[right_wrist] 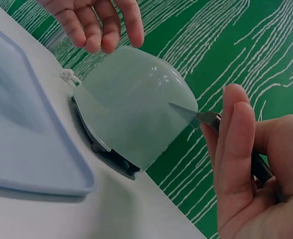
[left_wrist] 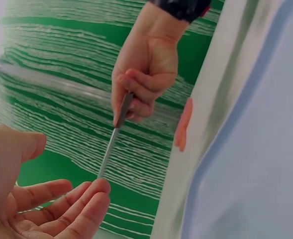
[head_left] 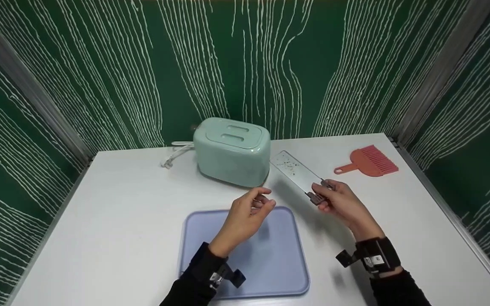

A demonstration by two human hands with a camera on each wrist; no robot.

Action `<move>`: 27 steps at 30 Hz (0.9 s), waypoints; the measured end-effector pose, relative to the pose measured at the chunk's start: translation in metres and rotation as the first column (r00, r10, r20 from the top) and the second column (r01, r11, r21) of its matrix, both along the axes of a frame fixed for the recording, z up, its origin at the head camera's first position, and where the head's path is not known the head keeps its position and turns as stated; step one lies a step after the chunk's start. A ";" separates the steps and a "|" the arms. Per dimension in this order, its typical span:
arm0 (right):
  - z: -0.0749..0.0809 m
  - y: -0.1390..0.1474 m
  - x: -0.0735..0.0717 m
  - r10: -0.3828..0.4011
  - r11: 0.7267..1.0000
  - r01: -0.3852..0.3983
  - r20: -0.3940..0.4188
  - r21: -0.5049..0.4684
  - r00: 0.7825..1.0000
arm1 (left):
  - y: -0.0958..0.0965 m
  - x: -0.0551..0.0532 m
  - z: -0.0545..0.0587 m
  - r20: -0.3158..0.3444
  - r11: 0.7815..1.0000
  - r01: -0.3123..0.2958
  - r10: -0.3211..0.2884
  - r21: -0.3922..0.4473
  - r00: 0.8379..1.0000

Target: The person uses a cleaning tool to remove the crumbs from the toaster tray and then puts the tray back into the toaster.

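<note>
My right hand (head_left: 347, 208) pinches the dark handle end of a flat metal crumb tray (head_left: 298, 173), thumb on top. Dark crumbs lie scattered toward the tray's far end, which is beside the mint-green toaster (head_left: 233, 158). In the right wrist view the crumb tray (right_wrist: 183, 110) shows nearly edge-on and overlaps the toaster (right_wrist: 136, 109). My left hand (head_left: 245, 216) hovers above the lavender-blue tray (head_left: 270, 267), fingers loosely bent and holding nothing. Its fingertips (left_wrist: 101, 186) overlap the crumb tray's far end in the left wrist view.
Behind the toaster's left side lies its white cord with a plug (head_left: 167, 162). A small orange brush (head_left: 366, 161) with pinkish-red bristles rests at the right back of the white table (head_left: 117, 221). Green walls with white wavy lines enclose the back and sides.
</note>
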State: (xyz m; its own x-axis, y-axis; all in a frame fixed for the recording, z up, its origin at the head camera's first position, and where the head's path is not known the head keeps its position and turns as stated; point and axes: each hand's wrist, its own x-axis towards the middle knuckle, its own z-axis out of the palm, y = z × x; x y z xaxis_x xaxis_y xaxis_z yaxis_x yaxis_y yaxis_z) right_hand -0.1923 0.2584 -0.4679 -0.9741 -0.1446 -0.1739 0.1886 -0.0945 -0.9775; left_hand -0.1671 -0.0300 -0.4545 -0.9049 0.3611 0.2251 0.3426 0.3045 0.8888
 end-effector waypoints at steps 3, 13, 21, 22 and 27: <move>0.003 -0.008 0.003 0.009 0.999 -0.009 -0.005 -0.034 1.000 | 0.002 0.001 -0.001 0.022 1.000 0.011 -0.011 0.023 1.000; 0.012 -0.033 0.013 0.015 0.998 -0.016 -0.019 -0.065 1.000 | 0.009 0.003 -0.002 0.163 0.987 0.054 -0.079 0.150 0.983; 0.015 -0.053 0.022 0.003 0.999 -0.003 -0.014 -0.046 1.000 | 0.019 0.007 -0.004 0.282 0.957 0.042 -0.127 0.287 0.951; 0.015 -0.056 0.023 0.006 0.999 -0.006 -0.012 -0.042 1.000 | 0.020 0.008 -0.004 0.291 0.953 0.039 -0.130 0.302 0.948; 0.012 -0.069 0.027 0.006 0.998 -0.006 -0.003 -0.057 1.000 | 0.027 0.012 -0.005 0.333 0.933 0.021 -0.149 0.360 0.931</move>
State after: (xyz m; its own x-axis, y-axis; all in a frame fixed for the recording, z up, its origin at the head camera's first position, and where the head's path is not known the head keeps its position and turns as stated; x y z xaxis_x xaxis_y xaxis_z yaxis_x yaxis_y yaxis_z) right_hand -0.1650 0.1892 -0.4555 -0.9737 -0.1597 -0.1626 0.1865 -0.1486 -0.9712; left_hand -0.1551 -0.0032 -0.4598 -0.9170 0.3983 0.0244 0.0011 -0.0587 0.9983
